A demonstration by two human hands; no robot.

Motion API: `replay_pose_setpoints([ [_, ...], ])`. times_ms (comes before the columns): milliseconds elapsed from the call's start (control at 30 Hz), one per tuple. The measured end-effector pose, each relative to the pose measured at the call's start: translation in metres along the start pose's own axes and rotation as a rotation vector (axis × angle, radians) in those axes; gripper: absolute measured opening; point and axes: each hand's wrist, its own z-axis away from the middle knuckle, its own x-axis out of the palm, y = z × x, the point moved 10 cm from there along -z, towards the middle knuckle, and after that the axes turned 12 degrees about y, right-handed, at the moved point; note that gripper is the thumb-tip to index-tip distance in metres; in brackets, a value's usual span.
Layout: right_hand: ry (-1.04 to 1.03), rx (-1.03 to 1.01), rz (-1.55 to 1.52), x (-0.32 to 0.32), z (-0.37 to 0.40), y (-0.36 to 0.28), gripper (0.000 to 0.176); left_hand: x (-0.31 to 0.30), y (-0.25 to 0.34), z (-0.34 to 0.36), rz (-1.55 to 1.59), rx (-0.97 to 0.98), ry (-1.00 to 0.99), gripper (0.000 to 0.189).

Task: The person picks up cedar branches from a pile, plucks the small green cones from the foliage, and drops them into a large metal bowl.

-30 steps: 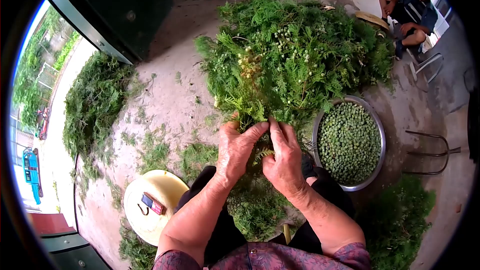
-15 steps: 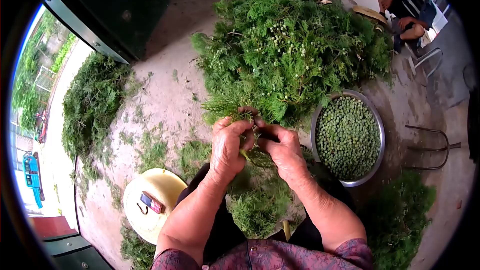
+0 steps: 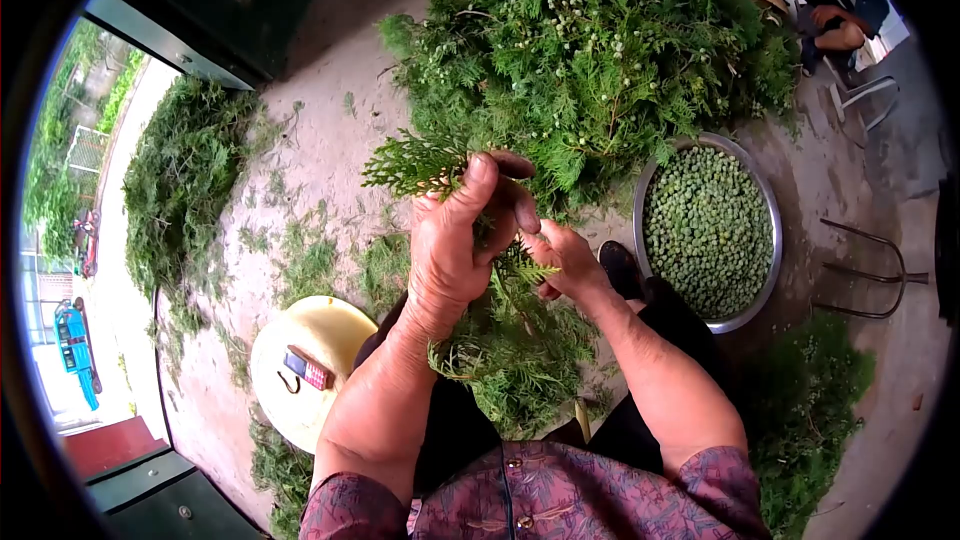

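My left hand (image 3: 447, 240) is raised in front of my lap, its fingers closed around an arborvitae sprig (image 3: 412, 166). The flat green fronds stick out to the left past the thumb, and more greenery hangs below the palm. My right hand (image 3: 568, 262) is beside it, fingers curled in by the lower foliage; what they pinch is hidden. A big heap of cut arborvitae branches (image 3: 590, 60) dotted with pale green cones lies ahead of my hands. To the right, a metal basin (image 3: 777, 240) holds a mass of small green cones (image 3: 708, 230).
Loose clippings (image 3: 520, 370) cover the floor between my legs. On the left stand a pale yellow stool (image 3: 340, 320) with a phone (image 3: 308, 368) on it and another branch pile (image 3: 185, 190). A person (image 3: 835, 0) sits at the upper right, near a metal-framed chair (image 3: 865, 100).
My left hand has risen and turned, lifting the sprig's fronds up to the left. The right hand has dropped slightly and come away from the left fingertips. The view has tilted downward.
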Motion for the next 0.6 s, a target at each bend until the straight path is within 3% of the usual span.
replay_pose_setpoints([
  [133,0.027,0.275,-0.212,0.009,0.021,0.015,0.08,0.007,0.0,0.008,-0.01,0.031,-0.002,0.046],
  [167,0.021,0.309,-0.16,0.009,0.029,0.011,0.077,0.008,0.003,0.01,-0.012,0.039,-0.021,0.05],
  [233,-0.036,0.136,-0.384,0.025,0.007,0.061,0.07,0.007,-0.001,0.012,0.09,0.037,-0.005,0.054],
  [300,0.071,0.381,-0.638,0.022,0.015,0.074,0.043,0.005,-0.013,0.013,0.181,-0.027,0.012,0.06],
  [400,0.122,0.3,-0.714,0.015,0.029,0.035,0.015,0.001,-0.011,0.01,0.3,-0.046,-0.002,0.059],
  [433,0.18,0.332,-0.738,0.01,0.037,0.018,0.01,-0.011,-0.008,0.003,0.303,-0.065,0.009,0.057],
  [467,0.218,0.24,-0.606,0.002,0.029,0.018,0.01,-0.018,-0.004,-0.005,0.419,-0.082,-0.077,0.046],
  [533,0.299,0.05,-0.339,-0.015,0.011,0.011,0.013,-0.061,-0.006,-0.015,0.295,-0.052,0.396,0.025],
  [600,0.349,-0.077,-0.256,-0.028,0.014,-0.004,0.021,-0.096,0.019,-0.021,-0.022,0.25,0.601,0.028],
])
